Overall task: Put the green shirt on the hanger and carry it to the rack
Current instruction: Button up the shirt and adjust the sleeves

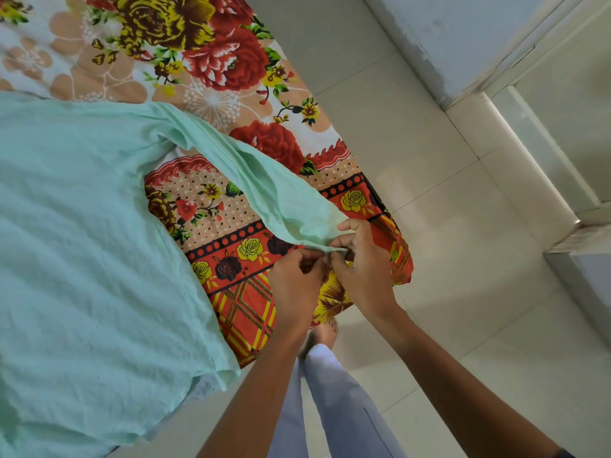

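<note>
The pale green shirt lies spread flat on the floral bedsheet, filling the left half of the view. One long sleeve stretches to the right, down to the bed's edge. My left hand and my right hand meet at the end of that sleeve, and both pinch its cuff between fingers and thumb. No hanger and no rack are in view.
The bed's edge runs diagonally, with the sheet's red and yellow border hanging over it. Light floor tiles lie to the right. My legs in pale trousers and a bare foot stand beside the bed. A wall and door frame rise at the right.
</note>
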